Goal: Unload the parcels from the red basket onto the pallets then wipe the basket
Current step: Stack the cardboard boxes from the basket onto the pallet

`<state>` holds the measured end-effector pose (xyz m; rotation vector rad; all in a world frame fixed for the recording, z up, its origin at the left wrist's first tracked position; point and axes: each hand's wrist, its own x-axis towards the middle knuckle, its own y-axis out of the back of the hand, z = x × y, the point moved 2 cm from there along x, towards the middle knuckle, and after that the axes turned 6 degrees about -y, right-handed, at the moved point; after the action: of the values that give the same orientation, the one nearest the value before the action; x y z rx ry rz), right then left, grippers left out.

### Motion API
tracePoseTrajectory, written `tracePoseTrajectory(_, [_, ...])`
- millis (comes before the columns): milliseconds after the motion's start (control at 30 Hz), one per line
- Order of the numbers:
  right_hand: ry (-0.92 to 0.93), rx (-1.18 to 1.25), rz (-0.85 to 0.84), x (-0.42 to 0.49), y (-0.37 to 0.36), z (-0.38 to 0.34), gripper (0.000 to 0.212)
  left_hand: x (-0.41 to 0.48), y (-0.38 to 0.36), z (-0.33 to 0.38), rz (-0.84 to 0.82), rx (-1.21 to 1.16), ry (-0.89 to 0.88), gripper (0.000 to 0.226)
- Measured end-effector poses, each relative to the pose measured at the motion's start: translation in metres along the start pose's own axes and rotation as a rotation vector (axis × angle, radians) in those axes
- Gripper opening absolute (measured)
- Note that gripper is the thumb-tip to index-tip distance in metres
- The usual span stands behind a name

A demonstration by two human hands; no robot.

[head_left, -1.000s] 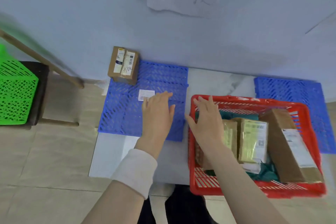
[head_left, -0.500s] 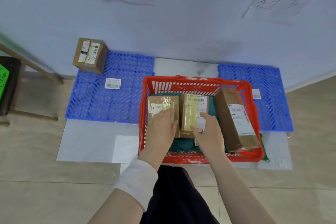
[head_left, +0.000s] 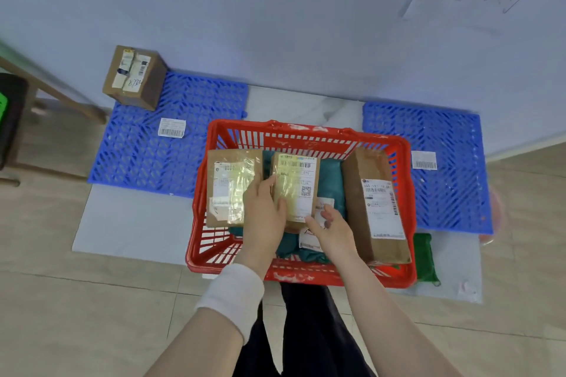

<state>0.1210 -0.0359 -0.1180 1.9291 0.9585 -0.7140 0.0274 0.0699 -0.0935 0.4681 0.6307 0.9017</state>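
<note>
The red basket sits on the floor between two blue pallets, the left pallet and the right pallet. Inside it lie a left taped brown parcel, a middle taped parcel, a tall brown parcel at the right and a teal bag beneath. My left hand grips the middle parcel's left edge, thumb on top. At that parcel's lower right corner my right hand pinches it. A brown box stands on the left pallet's far left corner.
Loose barcode labels lie on the left pallet and the right pallet. A green packet lies right of the basket on the white mat. A wooden stand is at the left. The wall runs just behind the pallets.
My left hand has come from above the left pallet into the basket and shifted from the left parcel onto the middle parcel's left edge. My right hand stays at that parcel's lower corner.
</note>
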Motion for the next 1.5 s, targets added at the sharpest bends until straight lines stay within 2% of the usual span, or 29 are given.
tracePoseTrajectory(133, [0.035, 0.025, -0.094, 0.021, 0.002, -0.003, 0.059, 0.002, -0.007, -0.001, 0.165, 0.016, 0.003, 0.04])
tracePoseTrajectory(267, [0.09, 0.015, -0.14, 0.029, -0.002, -0.006, 0.043, -0.007, -0.023, 0.003, 0.122, 0.038, -0.081, 0.041])
tracePoseTrajectory(433, [0.107, 0.027, -0.141, 0.036, -0.003, -0.003, 0.036, -0.001, -0.036, -0.009, 0.084, 0.084, 0.152, 0.058])
tracePoseTrajectory(567, [0.099, 0.08, -0.162, 0.037, -0.002, -0.001, 0.038, 0.002, -0.041, -0.016, -0.019, -0.065, 0.295, 0.048])
tracePoseTrajectory(767, [0.099, 0.186, -0.106, 0.022, 0.015, 0.001, 0.043, -0.008, -0.037, -0.005, 0.034, -0.174, 0.205, 0.048])
tracePoseTrajectory(900, [0.199, 0.245, -0.029, 0.003, 0.027, -0.011, 0.043, -0.012, -0.025, 0.009, 0.075, -0.257, 0.098, 0.049])
tracePoseTrajectory(1000, [0.33, 0.307, -0.006, -0.013, 0.027, -0.039, 0.032, -0.01, -0.002, 0.019, 0.13, -0.327, 0.031, 0.047])
tracePoseTrajectory(1200, [0.409, 0.331, 0.045, -0.034, -0.013, -0.106, 0.03, 0.012, 0.075, 0.013, 0.223, -0.461, -0.048, 0.043])
tracePoseTrajectory(1333, [0.417, 0.344, 0.083, -0.042, -0.069, -0.156, 0.042, 0.04, 0.14, -0.019, 0.245, -0.509, -0.083, 0.04])
tracePoseTrajectory(1500, [0.428, 0.417, 0.089, -0.045, -0.168, -0.213, 0.034, 0.089, 0.225, -0.09, 0.17, -0.55, -0.08, 0.035])
